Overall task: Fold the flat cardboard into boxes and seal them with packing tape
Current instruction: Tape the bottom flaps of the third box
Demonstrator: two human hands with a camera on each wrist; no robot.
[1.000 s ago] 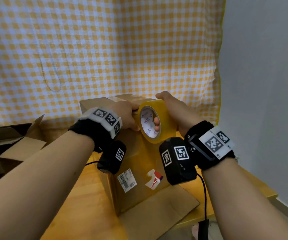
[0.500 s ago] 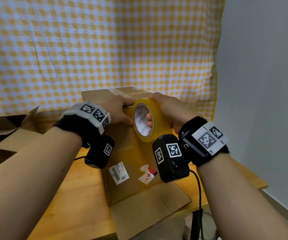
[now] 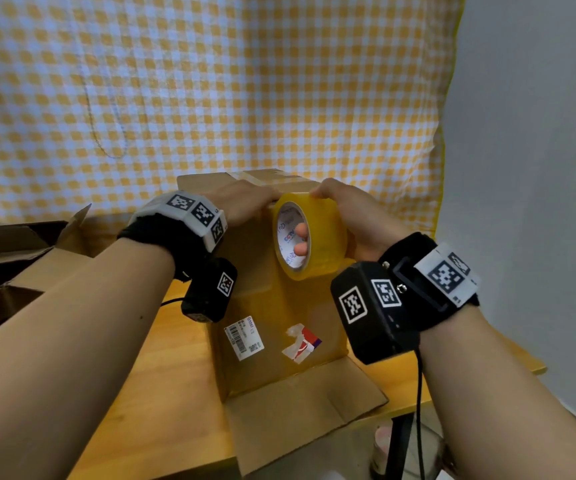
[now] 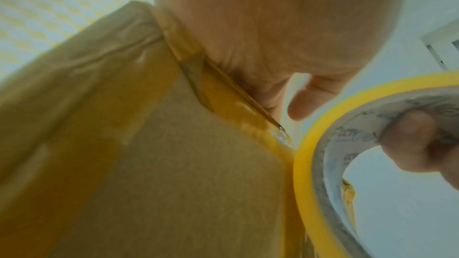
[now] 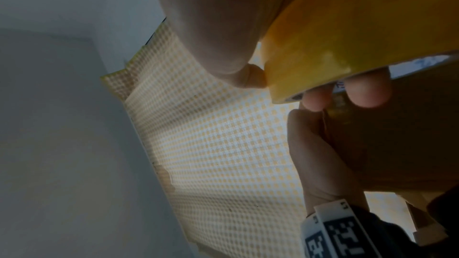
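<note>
A brown cardboard box (image 3: 276,306) stands upright on the wooden table (image 3: 148,393), with a yellowish tape strip down its front face and over its top. My left hand (image 3: 252,202) lies over the box's top front edge, palm on the tape; its fingers are hidden in the left wrist view, where the box (image 4: 174,164) fills the frame. My right hand (image 3: 345,214) holds a yellow packing tape roll (image 3: 326,237) against the upper front of the box, fingers through the core and thumb on the roll's top. The roll (image 5: 360,26) fills the right wrist view's upper right.
The box's lower flap (image 3: 297,417) lies open toward me and hangs over the table's front edge. Opened cardboard boxes (image 3: 20,265) sit at the left. A yellow chequered cloth (image 3: 210,98) hangs behind; a grey wall (image 3: 522,133) stands at the right.
The view has shifted a little. Both hands and the roll stay at the box's top front edge; my right thumb now sits on top of the roll.
</note>
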